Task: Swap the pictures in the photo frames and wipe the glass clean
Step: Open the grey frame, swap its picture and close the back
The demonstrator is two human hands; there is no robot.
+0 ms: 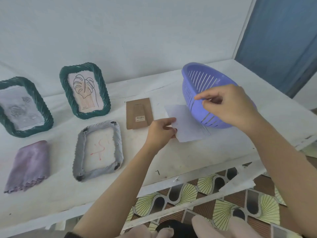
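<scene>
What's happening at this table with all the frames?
A person is swapping pictures. The left hand pinches a white paper sheet beside a purple basket; the right hand hovers above it. One frame lies face down, opened, its cardboard backing set aside. Two green frames stand behind; a purple cloth waits unused.

Left hand (161, 133) pinches white paper sheet (187, 124) flat on white table (171, 160). Right hand (228, 105) grips purple colander (202, 83) rim, tilted. Gray frame (98, 152) face-down, cardboard backing (139, 113) beside it. Two green frames (84, 90) upright.
</scene>
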